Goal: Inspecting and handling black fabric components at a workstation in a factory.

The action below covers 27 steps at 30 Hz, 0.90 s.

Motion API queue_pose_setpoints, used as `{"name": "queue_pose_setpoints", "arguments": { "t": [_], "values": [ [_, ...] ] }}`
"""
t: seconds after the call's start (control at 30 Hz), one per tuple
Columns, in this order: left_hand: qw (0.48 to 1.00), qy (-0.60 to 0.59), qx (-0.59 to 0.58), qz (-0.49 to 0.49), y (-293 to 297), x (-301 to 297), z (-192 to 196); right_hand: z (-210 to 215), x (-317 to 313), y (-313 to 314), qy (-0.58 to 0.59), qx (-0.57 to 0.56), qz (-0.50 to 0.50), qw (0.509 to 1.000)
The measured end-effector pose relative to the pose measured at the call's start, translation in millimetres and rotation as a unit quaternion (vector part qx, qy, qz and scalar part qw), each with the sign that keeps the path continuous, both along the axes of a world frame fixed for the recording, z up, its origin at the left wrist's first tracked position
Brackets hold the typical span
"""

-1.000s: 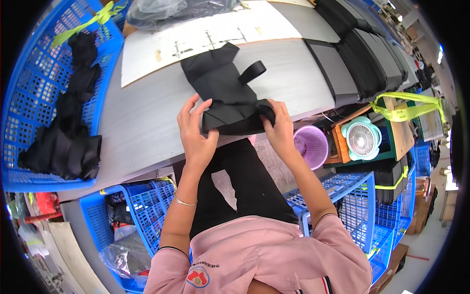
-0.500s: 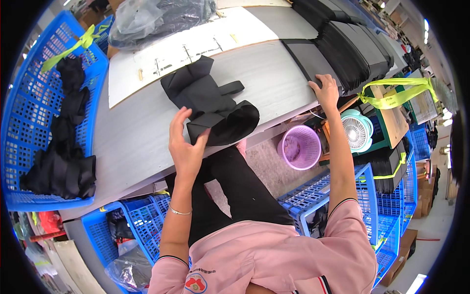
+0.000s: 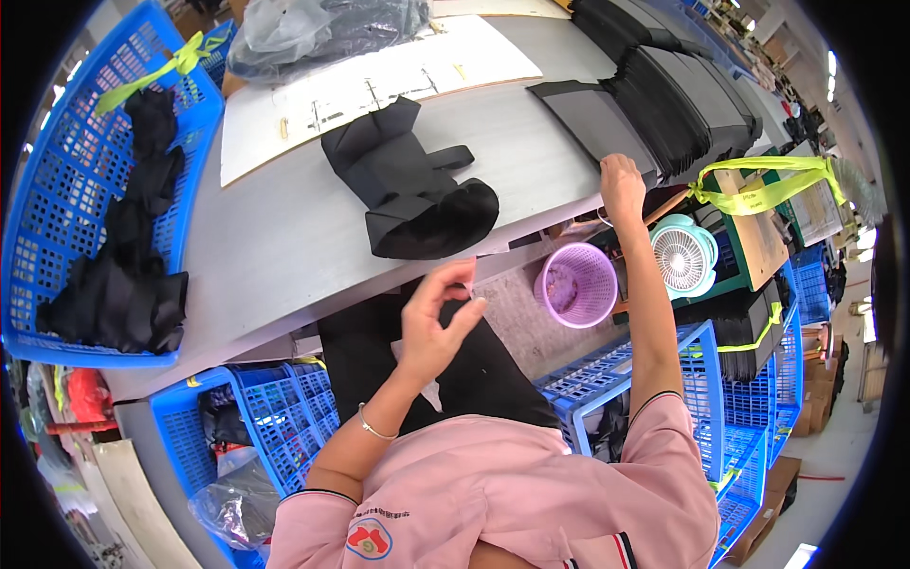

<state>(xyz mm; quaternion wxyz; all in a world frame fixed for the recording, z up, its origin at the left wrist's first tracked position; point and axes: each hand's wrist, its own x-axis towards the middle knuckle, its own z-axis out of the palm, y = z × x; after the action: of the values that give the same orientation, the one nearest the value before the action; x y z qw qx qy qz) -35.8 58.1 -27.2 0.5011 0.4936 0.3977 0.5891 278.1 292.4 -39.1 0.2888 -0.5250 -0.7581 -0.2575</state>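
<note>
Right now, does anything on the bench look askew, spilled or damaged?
I see no spill or damage. The grey-and-black panel looks askew, turned out of line with the neighbouring stack; the right hand is at its near edge, so handling probably explains it.

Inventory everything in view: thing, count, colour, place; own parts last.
fabric piece: one, black, centre
table: one, grey, centre
loose panel: one, grey, right
panel stacks: at least two, black and grey, right
board: at least one, white, far table
plastic bags: two, clear, far table, lower left
crates: several, blue, left and right
cloth pieces: several, black, left crate
basket: one, purple, floor
fan: one, turquoise, right of basket
straps: several, lime, left and right
shirt: one, pink, below
left grip: one, bare, over lap
right grip: one, bare, at panel edge
</note>
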Motion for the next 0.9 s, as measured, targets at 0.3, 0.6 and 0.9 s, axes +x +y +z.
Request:
{"name": "queue_pose_setpoints", "arguments": {
  "t": [0.3, 0.6, 0.9],
  "values": [
    [0.923, -0.221, -0.200, -0.244, 9, 43, -63, 24, -91, -196, 0.092, -0.177, 0.097, 0.975],
    [0.799, -0.385, -0.232, -0.400, -3, 63, -80, 35, -91, -316, 0.469, -0.547, 0.163, 0.673],
    [0.901, -0.312, -0.193, -0.231, 1, 46, 7, 18, -78, -326, 0.589, -0.472, 0.125, 0.644]
  ]
}}
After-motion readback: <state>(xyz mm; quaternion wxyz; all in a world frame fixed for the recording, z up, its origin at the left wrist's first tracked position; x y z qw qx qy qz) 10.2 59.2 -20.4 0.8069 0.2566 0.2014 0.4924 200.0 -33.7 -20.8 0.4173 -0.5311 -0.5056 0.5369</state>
